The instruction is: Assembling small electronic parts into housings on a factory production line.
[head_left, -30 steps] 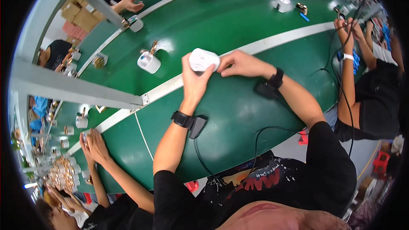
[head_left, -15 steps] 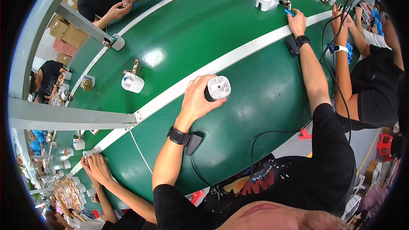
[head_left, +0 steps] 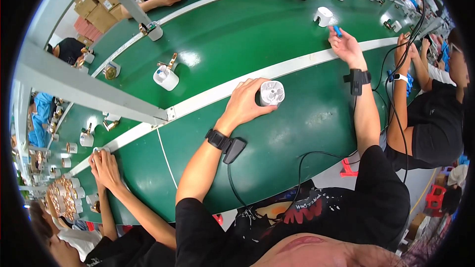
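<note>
My left hand [head_left: 243, 100] is closed around a white plastic housing [head_left: 272, 93], holding it above the green bench just on my side of the pale rail. Its molded end, with round recesses, faces up. Out to the right, beyond the rail, my right hand [head_left: 347, 49] has its palm turned up and its fingers closed on a small blue cylinder [head_left: 337, 31]. Whether anything else is in that hand is hidden. Just beyond the fingers a white housing with a notch [head_left: 323, 16] stands on the green surface.
A pale rail [head_left: 213, 96] crosses the bench, and a grey post [head_left: 99, 91] rises at left. A white housing with a copper-colored part [head_left: 166, 77] sits beyond the rail. Black cables [head_left: 391, 94] hang at right. Co-workers' hands [head_left: 105, 168] work at lower left, with others opposite and at right.
My right hand has drawn back toward me with the blue cylinder and turned palm up. The copper-colored part beside the notched housing no longer shows there. My left hand still holds its housing.
</note>
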`<move>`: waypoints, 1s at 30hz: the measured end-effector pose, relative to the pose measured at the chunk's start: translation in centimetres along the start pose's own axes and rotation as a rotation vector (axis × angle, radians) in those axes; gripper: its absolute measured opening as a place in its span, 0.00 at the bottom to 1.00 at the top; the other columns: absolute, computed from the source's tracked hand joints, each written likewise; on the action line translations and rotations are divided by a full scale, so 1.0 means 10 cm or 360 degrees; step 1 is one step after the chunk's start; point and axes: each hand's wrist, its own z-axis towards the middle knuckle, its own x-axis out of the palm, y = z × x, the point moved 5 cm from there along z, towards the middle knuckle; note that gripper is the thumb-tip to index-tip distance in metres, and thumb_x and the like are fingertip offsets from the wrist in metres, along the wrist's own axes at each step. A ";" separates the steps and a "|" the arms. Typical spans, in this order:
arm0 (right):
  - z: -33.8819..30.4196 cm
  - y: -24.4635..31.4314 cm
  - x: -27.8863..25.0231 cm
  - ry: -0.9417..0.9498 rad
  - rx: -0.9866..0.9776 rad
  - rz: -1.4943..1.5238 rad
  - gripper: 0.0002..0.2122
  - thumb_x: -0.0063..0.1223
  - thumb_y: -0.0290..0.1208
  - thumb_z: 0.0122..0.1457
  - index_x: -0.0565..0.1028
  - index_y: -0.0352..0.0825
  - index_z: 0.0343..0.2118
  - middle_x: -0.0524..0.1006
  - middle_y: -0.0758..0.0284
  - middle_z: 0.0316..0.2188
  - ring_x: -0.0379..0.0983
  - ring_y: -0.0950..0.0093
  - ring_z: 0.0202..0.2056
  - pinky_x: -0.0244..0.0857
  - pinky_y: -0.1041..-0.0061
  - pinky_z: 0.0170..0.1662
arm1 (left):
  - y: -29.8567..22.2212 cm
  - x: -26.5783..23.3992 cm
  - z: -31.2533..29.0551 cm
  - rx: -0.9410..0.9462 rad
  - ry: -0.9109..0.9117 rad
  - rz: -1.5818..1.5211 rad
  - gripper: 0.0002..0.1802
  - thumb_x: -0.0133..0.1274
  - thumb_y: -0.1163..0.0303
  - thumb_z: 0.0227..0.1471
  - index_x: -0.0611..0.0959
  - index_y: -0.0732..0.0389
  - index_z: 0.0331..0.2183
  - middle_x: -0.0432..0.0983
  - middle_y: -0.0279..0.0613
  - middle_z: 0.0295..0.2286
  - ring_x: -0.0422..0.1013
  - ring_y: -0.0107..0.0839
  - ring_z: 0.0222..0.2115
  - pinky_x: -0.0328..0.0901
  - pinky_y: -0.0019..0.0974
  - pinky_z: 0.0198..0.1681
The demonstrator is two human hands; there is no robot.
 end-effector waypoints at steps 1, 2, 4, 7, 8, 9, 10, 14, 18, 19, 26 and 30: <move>-0.01 -0.22 0.40 0.0082 -0.0065 0.0115 0.15 0.45 0.32 0.64 0.70 0.31 0.51 0.71 0.65 0.29 0.63 0.76 0.26 0.59 0.78 0.27 | 0.04 -0.02 -0.02 0.0007 -0.0014 0.0002 0.34 0.69 0.62 0.31 0.77 0.58 0.45 0.75 0.45 0.42 0.70 0.44 0.43 0.62 0.41 0.50; -0.04 -0.51 0.79 0.0154 -0.0136 0.0236 0.15 0.43 0.30 0.65 0.69 0.31 0.52 0.68 0.67 0.27 0.59 0.79 0.24 0.56 0.80 0.26 | 0.07 -0.03 -0.04 0.0017 -0.0018 0.0000 0.34 0.69 0.62 0.32 0.77 0.59 0.45 0.75 0.45 0.42 0.70 0.44 0.43 0.63 0.42 0.50; -0.06 -0.95 1.13 0.0209 -0.0207 0.0357 0.15 0.41 0.28 0.66 0.68 0.30 0.53 0.64 0.70 0.26 0.54 0.81 0.23 0.54 0.82 0.25 | 0.10 -0.04 -0.01 -0.0009 -0.0071 -0.0052 0.35 0.69 0.63 0.32 0.76 0.59 0.46 0.75 0.45 0.42 0.70 0.44 0.43 0.63 0.42 0.50; -0.06 -1.40 1.41 0.0372 -0.0500 -0.0092 0.15 0.42 0.25 0.65 0.68 0.27 0.53 0.70 0.69 0.30 0.60 0.83 0.26 0.57 0.86 0.28 | 0.12 -0.05 0.00 -0.0046 -0.0161 -0.0145 0.36 0.69 0.64 0.33 0.75 0.59 0.48 0.74 0.47 0.42 0.70 0.45 0.43 0.64 0.42 0.51; -0.05 -1.58 1.44 0.0220 -0.0654 -0.0515 0.14 0.44 0.24 0.65 0.69 0.26 0.51 0.73 0.68 0.33 0.64 0.84 0.27 0.61 0.87 0.30 | 0.17 -0.07 -0.02 -0.0150 -0.0203 -0.0211 0.37 0.68 0.64 0.33 0.74 0.59 0.48 0.74 0.47 0.41 0.69 0.46 0.43 0.64 0.42 0.50; -0.05 -1.70 1.47 0.0070 -0.0802 -0.0941 0.13 0.45 0.23 0.64 0.71 0.26 0.50 0.75 0.67 0.36 0.68 0.84 0.29 0.65 0.88 0.32 | 0.23 -0.09 -0.03 -0.0251 -0.0250 -0.0274 0.37 0.68 0.65 0.33 0.73 0.59 0.49 0.74 0.48 0.41 0.69 0.46 0.43 0.64 0.42 0.50; -0.07 -1.79 1.50 0.0065 -0.0801 -0.0943 0.13 0.45 0.23 0.64 0.71 0.26 0.50 0.75 0.67 0.36 0.68 0.84 0.29 0.65 0.88 0.32 | 0.26 -0.09 -0.02 -0.0341 -0.0292 -0.0343 0.38 0.68 0.65 0.34 0.73 0.59 0.49 0.74 0.49 0.40 0.69 0.46 0.44 0.64 0.42 0.50; -0.18 -2.06 1.65 0.0215 -0.0910 -0.1490 0.09 0.51 0.20 0.61 0.76 0.25 0.43 0.78 0.65 0.39 0.75 0.80 0.31 0.71 0.83 0.35 | 0.26 -0.06 0.01 -0.0277 -0.0307 -0.0276 0.39 0.68 0.67 0.36 0.70 0.60 0.51 0.72 0.53 0.43 0.71 0.43 0.42 0.68 0.41 0.45; -0.27 -2.07 1.70 0.0090 -0.1105 -0.1752 0.07 0.56 0.19 0.57 0.78 0.25 0.38 0.78 0.65 0.35 0.76 0.78 0.29 0.74 0.79 0.34 | 0.13 -0.13 0.01 -0.0285 -0.0241 -0.0081 0.36 0.68 0.67 0.35 0.72 0.60 0.49 0.73 0.49 0.41 0.70 0.42 0.41 0.67 0.42 0.46; -0.28 -2.07 1.73 0.0135 -0.1164 -0.1830 0.07 0.57 0.18 0.56 0.79 0.26 0.37 0.79 0.65 0.34 0.76 0.78 0.29 0.74 0.79 0.34 | 0.14 -0.13 0.00 -0.0290 -0.0237 -0.0084 0.36 0.68 0.67 0.35 0.72 0.60 0.49 0.73 0.49 0.41 0.70 0.42 0.41 0.67 0.42 0.46; -0.37 -1.99 1.86 0.0466 -0.1566 -0.2374 0.03 0.58 0.16 0.52 0.78 0.27 0.30 0.78 0.63 0.33 0.76 0.76 0.30 0.72 0.79 0.33 | 0.13 -0.11 0.05 -0.0208 -0.0234 0.0002 0.32 0.68 0.67 0.33 0.75 0.62 0.44 0.73 0.44 0.37 0.68 0.43 0.43 0.63 0.41 0.49; -0.37 -2.06 1.91 0.0675 -0.1390 -0.2555 0.01 0.57 0.16 0.51 0.76 0.27 0.26 0.78 0.62 0.34 0.75 0.72 0.33 0.70 0.76 0.35 | 0.15 -0.10 0.04 -0.0196 -0.0239 -0.0005 0.32 0.68 0.67 0.33 0.76 0.62 0.44 0.73 0.43 0.37 0.68 0.43 0.42 0.64 0.42 0.48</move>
